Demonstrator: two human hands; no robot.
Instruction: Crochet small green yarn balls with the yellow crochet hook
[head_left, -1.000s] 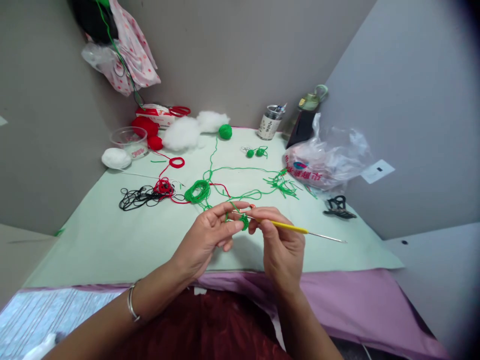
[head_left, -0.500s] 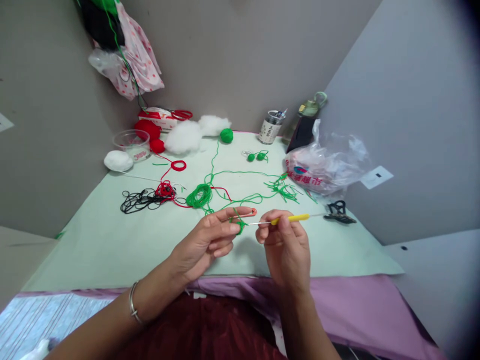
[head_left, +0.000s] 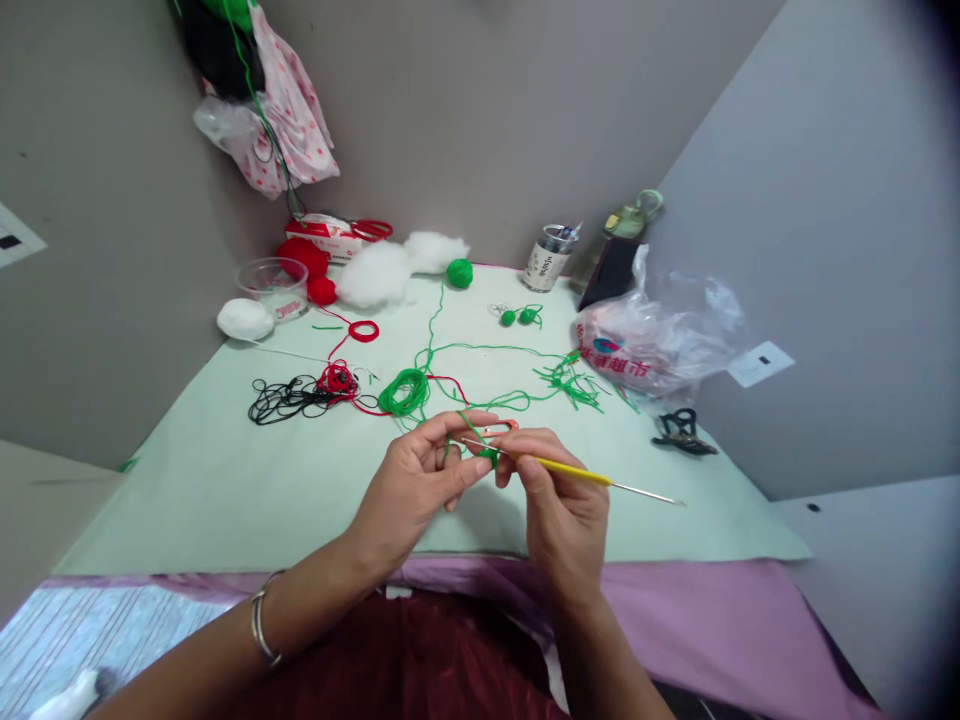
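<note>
My left hand [head_left: 416, 475] pinches a small green crochet piece [head_left: 490, 457] between thumb and fingers. Green yarn runs over its raised index finger. A crochet hook [head_left: 577, 471] with a yellow handle is held in my right hand [head_left: 566, 505], its front metal tip pointing left past the green piece and by the yarn. The hook's rear metal end slants down to the right. Just behind the fingertips lies an orange-red looped object [head_left: 510, 426], partly hidden. A coil of green yarn [head_left: 405, 391] rests on the table beyond my left hand.
Black cord [head_left: 289, 400] and tangled red yarn [head_left: 339, 381] lie at left. White stuffing [head_left: 375, 275], a clear tub [head_left: 271, 285] and a green yarn ball [head_left: 460, 273] stand behind. At right are green yarn scraps [head_left: 574, 385], a plastic bag [head_left: 660, 330], a black claw clip [head_left: 684, 433] and a pen holder [head_left: 549, 260].
My right hand has moved left, closer to my left hand. The hook now slants down to the right, its tip past the green piece. The view has shifted slightly.
</note>
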